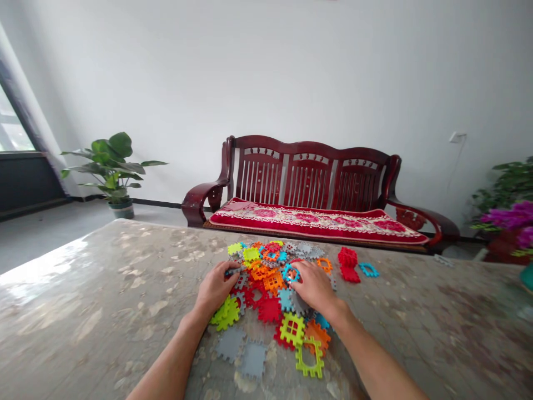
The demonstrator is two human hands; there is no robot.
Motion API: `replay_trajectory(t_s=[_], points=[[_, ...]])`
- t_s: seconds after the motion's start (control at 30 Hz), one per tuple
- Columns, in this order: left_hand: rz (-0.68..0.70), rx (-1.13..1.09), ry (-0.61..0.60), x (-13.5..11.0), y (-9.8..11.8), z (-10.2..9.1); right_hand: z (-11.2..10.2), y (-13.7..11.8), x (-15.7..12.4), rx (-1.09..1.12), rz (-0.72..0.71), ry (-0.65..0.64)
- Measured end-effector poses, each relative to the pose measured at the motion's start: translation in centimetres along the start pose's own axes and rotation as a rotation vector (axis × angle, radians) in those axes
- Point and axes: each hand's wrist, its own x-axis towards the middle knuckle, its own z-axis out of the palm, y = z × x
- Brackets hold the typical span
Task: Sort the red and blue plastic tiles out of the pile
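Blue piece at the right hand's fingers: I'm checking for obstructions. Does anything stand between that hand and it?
Nothing visible does: the right hand seems to hold the blue piece at its edge.

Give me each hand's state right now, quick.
Left hand: closed, apparently pinching a grey piece.
Right hand: closed, holding a blue frame piece at the fingertips.

Left hand [217, 284]: our grip is on a grey piece [235, 270].
Right hand [313, 283]: our grip is on a blue frame [285, 273].
Heap [269, 310]: notched pieces in many colours, between our hands and nearer.
Tabletop [137, 294]: flower-patterned, with a red stack [348, 260] right of the heap.
Far side: we face a wooden sofa [308, 147]; a potted plant [110, 158] stands left.
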Motion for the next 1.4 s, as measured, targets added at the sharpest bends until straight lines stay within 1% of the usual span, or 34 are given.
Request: replay_trajectory(t_s=[0.1,0.17,0.27,0.37,0.47,0.53,0.6,0.67,0.73,0.83,0.93,1.03,1.13,1.27,1.4], points=[[0.001,0.002,0.007,0.0,0.0,0.0,0.1,0.1,-0.2,0.006,-0.007,0.025],[0.011,0.004,0.008,0.1,-0.1,0.0,-0.3,0.6,-0.5,0.043,0.001,0.067],[0.021,0.01,0.011,0.1,-0.1,-0.1,-1.4,2.7,-1.1,0.098,0.058,0.161],[0.011,0.022,0.005,0.2,-0.1,-0.1,-2.3,6.8,-2.1,0.169,0.168,0.253],[0.003,0.024,-0.006,0.3,-0.3,-0.1,-2.5,12.3,-3.4,0.292,0.3,0.386],[-0.003,0.025,-0.008,0.3,-0.5,-0.1,-2.2,16.1,-4.4,0.406,0.38,0.474],[-0.005,0.03,-0.009,0.4,-0.7,0.0,-1.6,19.5,-5.2,0.472,0.46,0.562],[0.0,0.032,-0.006,0.4,-0.9,0.0,-0.9,22.0,-5.8,0.494,0.498,0.596],[0.006,0.027,-0.006,0.4,-0.9,0.0,-0.3,23.7,-6.0,0.499,0.519,0.602],[0.009,0.021,0.003,0.4,-0.9,0.0,0.1,24.9,-5.5,0.498,0.495,0.602],[0.01,0.027,0.02,0.4,-0.9,-0.1,0.0,25.6,-4.5,0.443,0.465,0.571],[0.011,0.028,0.026,0.4,-0.9,-0.1,0.0,26.5,-3.9,0.357,0.481,0.513],[0.002,0.022,0.014,0.4,-0.9,-0.1,0.2,27.2,-4.0,0.274,0.504,0.468],[0.001,0.016,0.011,0.4,-0.9,-0.1,0.1,26.7,-4.2,0.082,0.552,0.452],[0.005,-0.002,0.017,0.4,-0.9,-0.1,-0.5,25.0,-3.7,-0.121,0.631,0.361]])
